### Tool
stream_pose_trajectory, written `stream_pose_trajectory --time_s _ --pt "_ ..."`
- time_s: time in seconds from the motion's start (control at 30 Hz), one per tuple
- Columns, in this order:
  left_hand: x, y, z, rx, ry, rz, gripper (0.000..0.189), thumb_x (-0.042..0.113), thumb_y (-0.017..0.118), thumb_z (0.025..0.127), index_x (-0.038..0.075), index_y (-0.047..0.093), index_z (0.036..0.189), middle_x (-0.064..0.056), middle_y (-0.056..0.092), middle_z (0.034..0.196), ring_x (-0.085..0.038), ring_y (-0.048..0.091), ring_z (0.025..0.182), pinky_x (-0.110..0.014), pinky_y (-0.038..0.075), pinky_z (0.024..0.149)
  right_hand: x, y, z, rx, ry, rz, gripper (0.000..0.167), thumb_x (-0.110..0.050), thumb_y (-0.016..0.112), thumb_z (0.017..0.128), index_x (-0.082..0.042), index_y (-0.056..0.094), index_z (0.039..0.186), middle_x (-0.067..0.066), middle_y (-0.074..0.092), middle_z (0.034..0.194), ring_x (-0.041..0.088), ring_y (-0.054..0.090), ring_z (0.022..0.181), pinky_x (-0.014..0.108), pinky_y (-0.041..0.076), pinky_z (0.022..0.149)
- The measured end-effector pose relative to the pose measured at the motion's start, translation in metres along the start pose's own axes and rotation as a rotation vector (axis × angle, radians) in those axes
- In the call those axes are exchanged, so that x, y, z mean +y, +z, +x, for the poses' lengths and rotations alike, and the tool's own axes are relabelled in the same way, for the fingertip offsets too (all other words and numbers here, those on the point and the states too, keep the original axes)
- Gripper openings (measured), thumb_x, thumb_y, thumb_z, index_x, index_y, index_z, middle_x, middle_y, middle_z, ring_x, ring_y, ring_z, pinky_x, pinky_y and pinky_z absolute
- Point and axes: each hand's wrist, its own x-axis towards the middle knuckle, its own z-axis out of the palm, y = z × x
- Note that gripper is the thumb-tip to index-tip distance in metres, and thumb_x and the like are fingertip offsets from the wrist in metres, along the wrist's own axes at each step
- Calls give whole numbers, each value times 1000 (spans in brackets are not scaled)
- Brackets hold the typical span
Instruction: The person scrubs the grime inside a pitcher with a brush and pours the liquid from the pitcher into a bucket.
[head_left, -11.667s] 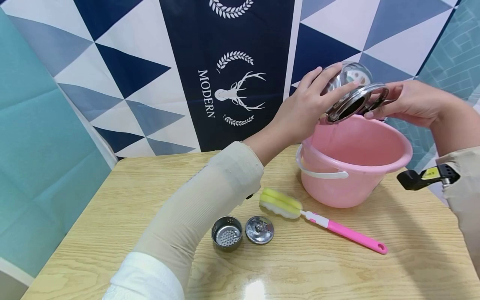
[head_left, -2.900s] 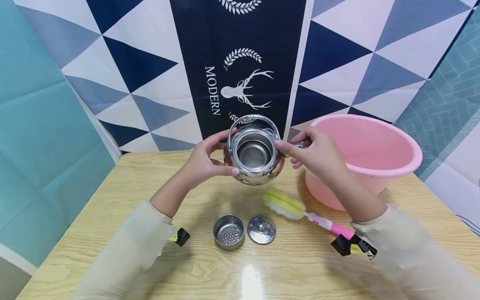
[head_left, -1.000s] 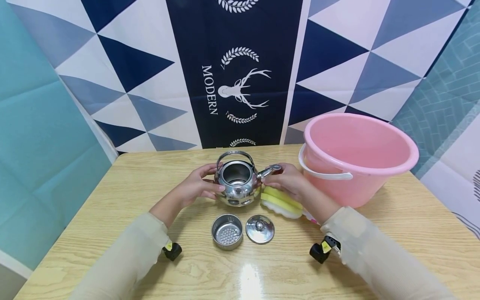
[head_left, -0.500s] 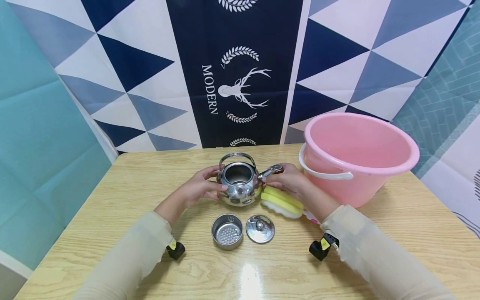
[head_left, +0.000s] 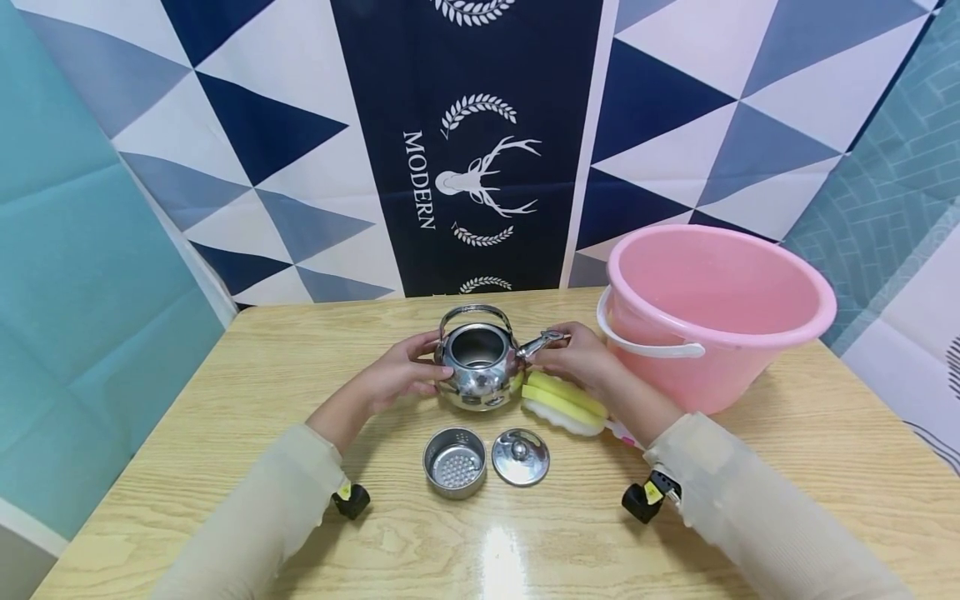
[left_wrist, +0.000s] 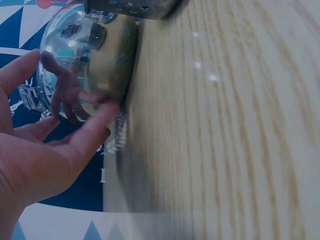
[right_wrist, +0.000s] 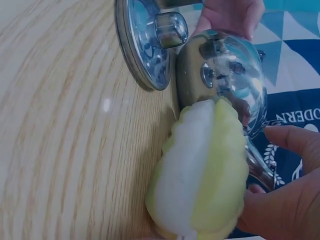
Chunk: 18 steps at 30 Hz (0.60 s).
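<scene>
A shiny steel teapot with a raised loop handle stands lidless and upright on the table. My left hand holds its left side, the thumb at the front and the fingers reaching round behind. On the right, my right hand has its thumb and fingers about the spout. Nearer me lie the perforated steel strainer basket and the round knobbed lid, side by side. The yellow and white sponge brush lies under my right wrist; its handle is mostly hidden in the head view.
A pink bucket with a white bail handle stands at the back right of the wooden table. Patterned cloth hangs behind the table's far edge. Each sleeve carries a small black wrist camera.
Earlier both hands tipped the teapot over the bucket, then held it above the table with its mouth facing me. It now stands on the table. Over the last half second hardly anything moves.
</scene>
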Motion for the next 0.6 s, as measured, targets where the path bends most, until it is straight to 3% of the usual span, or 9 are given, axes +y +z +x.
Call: stream_pose_trajectory --time_s 0.13,0.37,0.47,0.6 --pt "4 0 -6 93 48 95 70 5 70 88 8 36 150 -16 33 152 -37 42 131 -47 49 97 -1 -2 -3 36 -14 -108 82 -6 71 85 4 20 148 25 47 130 21 58 95 25 53 80" --pt "15 -4 -19 330 254 542 56 21 73 88 10 53 139 -11 49 141 -32 50 124 -46 50 95 -5 -8 -17 30 -136 -371 86 -19 72 86 1 19 151 29 38 139 38 50 117 41 51 91" --pt "19 -4 -24 358 347 663 45 21 64 95 5 55 136 -17 49 139 -35 49 125 -50 47 98 -6 -10 -25 26 -236 -522 81 -24 71 88 2 24 150 29 38 141 43 47 122 51 46 98" --pt "21 0 -32 344 412 814 41 24 47 104 1 53 138 -23 46 142 -39 41 132 -56 36 107 -4 -9 -35 54 -397 -709 80 -27 71 88 6 29 147 31 38 142 45 45 124 56 41 101"
